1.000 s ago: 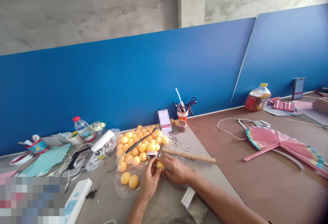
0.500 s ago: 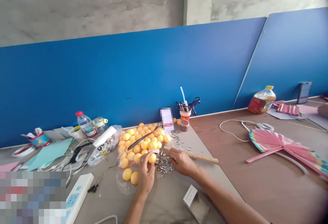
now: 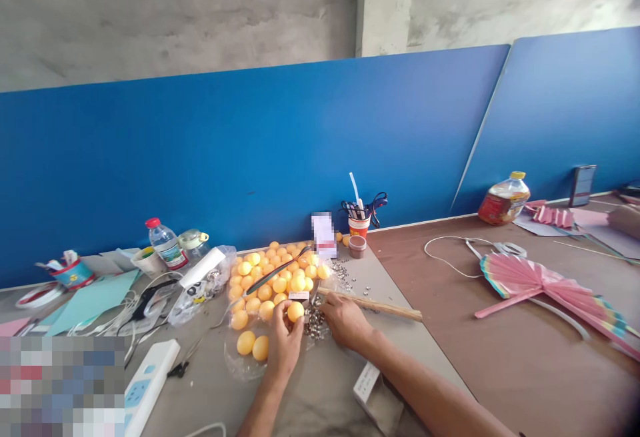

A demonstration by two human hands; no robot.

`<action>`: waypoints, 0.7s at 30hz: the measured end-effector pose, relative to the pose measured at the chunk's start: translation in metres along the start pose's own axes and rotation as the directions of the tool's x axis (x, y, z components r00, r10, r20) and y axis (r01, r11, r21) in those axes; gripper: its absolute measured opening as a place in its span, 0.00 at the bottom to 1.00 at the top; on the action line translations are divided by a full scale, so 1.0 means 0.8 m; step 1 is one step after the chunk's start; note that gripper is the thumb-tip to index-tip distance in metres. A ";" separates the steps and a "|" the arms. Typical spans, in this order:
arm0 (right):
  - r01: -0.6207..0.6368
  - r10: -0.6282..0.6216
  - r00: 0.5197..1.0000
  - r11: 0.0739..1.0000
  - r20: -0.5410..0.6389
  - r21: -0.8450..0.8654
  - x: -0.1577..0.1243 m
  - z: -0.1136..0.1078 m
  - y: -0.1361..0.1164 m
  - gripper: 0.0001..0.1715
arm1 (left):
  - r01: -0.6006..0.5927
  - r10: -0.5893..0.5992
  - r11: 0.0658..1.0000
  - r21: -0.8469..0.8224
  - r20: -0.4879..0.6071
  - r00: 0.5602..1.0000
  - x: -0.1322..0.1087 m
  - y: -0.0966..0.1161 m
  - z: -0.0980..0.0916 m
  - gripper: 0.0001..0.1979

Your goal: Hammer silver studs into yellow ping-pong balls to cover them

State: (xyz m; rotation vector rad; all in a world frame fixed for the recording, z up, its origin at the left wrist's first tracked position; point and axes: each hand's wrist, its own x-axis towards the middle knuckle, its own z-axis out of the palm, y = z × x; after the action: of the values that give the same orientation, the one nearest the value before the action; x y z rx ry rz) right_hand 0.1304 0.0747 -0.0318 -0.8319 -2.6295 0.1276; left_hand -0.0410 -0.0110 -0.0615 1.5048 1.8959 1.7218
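My left hand (image 3: 284, 344) holds one orange ball (image 3: 295, 310) up between its fingertips, just in front of a heap of orange balls (image 3: 273, 277) lying on clear plastic. My right hand (image 3: 345, 320) rests palm down beside it, its fingertips closed in a pile of small shiny metal pieces (image 3: 315, 320); what they pinch is too small to name. A wooden stick (image 3: 373, 304) lies just beyond the right hand. Two loose orange balls (image 3: 253, 345) sit to the left of my left hand.
A white power strip (image 3: 147, 384) and cables lie at the left, with a water bottle (image 3: 165, 245) behind. A cup of pens (image 3: 358, 220) stands by the blue partition. A small white box (image 3: 367, 384) lies near my right forearm. A pink paper fan (image 3: 545, 287) and an oil bottle (image 3: 504, 198) are at the right.
A second ago both hands were together on one ball. My left hand has lifted the ball away and my right hand has moved onto the metal pieces.
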 end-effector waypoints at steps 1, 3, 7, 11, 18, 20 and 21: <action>-0.017 0.018 0.999 0.999 0.034 -0.035 0.002 0.000 -0.001 0.09 | 0.005 -0.005 1.000 -0.003 0.004 1.000 0.000 0.001 0.001 0.15; -0.051 0.057 0.995 0.996 0.084 -0.068 0.004 -0.002 -0.004 0.08 | 0.002 -0.002 1.000 -0.004 0.009 1.000 -0.001 0.003 0.001 0.15; -0.081 0.083 0.996 0.994 -0.033 0.070 0.003 -0.007 -0.004 0.11 | 0.003 -0.001 0.999 -0.044 0.032 1.000 -0.001 0.010 0.000 0.14; -0.048 0.127 0.963 0.948 -0.236 0.314 -0.001 -0.009 0.003 0.11 | 0.035 -0.031 0.996 -0.083 0.053 0.998 -0.002 0.016 0.000 0.13; -0.039 0.211 0.918 0.890 -0.334 0.455 -0.002 0.001 0.017 0.10 | -0.021 0.021 1.000 -0.004 -0.018 1.000 0.002 0.020 0.002 0.18; -0.051 0.236 0.915 0.872 -0.326 0.486 -0.001 0.004 0.017 0.09 | -0.031 0.031 0.999 -0.013 0.008 0.999 0.002 0.022 0.002 0.17; -0.055 0.249 0.912 0.861 -0.325 0.506 0.000 0.006 0.017 0.08 | -0.031 0.031 0.999 -0.019 0.017 0.999 0.003 0.023 0.002 0.16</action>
State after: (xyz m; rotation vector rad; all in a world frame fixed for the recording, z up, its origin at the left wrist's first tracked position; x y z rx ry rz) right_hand 0.1358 0.0861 -0.0388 -0.7886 -2.0255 0.5885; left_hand -0.0310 -0.0119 -0.0459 1.5451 1.8521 1.7295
